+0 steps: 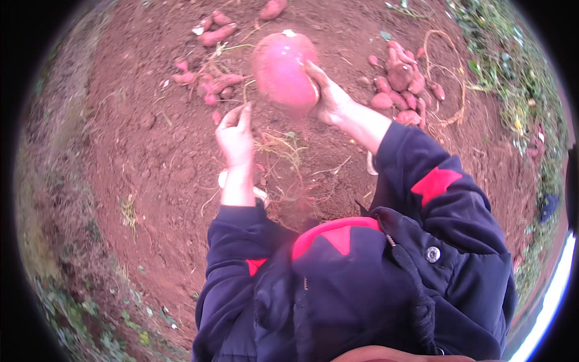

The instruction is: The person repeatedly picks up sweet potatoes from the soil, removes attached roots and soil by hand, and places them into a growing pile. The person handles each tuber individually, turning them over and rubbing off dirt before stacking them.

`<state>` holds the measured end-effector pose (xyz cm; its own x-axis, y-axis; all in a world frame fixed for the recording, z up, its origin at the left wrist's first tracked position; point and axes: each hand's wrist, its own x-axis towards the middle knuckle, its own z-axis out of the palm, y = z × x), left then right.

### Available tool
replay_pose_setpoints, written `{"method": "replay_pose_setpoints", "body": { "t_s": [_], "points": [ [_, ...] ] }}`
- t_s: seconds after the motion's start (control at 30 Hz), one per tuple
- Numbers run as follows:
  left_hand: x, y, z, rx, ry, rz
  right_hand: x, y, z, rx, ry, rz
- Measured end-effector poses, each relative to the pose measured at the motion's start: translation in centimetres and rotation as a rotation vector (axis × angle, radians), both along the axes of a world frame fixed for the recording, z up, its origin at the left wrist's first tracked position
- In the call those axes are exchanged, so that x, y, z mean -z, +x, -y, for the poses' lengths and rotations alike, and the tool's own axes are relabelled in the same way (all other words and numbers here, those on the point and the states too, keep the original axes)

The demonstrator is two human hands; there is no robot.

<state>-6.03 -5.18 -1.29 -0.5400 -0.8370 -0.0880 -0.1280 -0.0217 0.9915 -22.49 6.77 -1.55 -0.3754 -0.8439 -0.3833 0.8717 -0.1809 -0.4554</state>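
A large, round, red-skinned sweet potato (284, 70) is held up above the soil, close to the camera. My right hand (329, 92) grips it from its right side, thumb on top. Left of and below it, my left hand (237, 126) pinches a thin yellowish stem or root (245, 90) between thumb and fingertips; whether this joins the big sweet potato I cannot tell. Beyond my left hand lie smaller sweet potatoes (226, 81) with stringy stems. A heap of sweet potatoes (400, 79) rests on the ground to the right of my right hand.
Reddish bare soil (172, 149) spreads around me. More sweet potatoes (217, 34) lie at the top. A looped dry vine (463, 86) is beside the heap. Green vines (502, 63) line the right edge, dry grass (63, 158) the left. Cut stems (294, 156) lie near my body.
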Motion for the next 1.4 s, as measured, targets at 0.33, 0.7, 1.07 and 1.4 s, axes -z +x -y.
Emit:
{"method": "replay_pose_setpoints", "body": {
  "t_s": [0.33,0.7,1.07,1.4],
  "points": [
    [3.7,-1.5,-0.6,0.555,-0.054,0.574,4.1,-12.2,-6.2,0.081,0.304,-0.42],
    [11.5,-0.9,1.0,0.712,-0.024,0.917,20.9,-14.1,-32.8,0.787,0.514,0.117],
    [17.9,2.3,0.7,0.818,0.082,1.178,29.4,-20.2,-40.4,1.086,0.687,0.165],
    [16.8,2.1,0.9,0.704,-0.288,1.364,35.1,-23.8,-41.7,0.047,1.614,-1.164]
  ]
}}
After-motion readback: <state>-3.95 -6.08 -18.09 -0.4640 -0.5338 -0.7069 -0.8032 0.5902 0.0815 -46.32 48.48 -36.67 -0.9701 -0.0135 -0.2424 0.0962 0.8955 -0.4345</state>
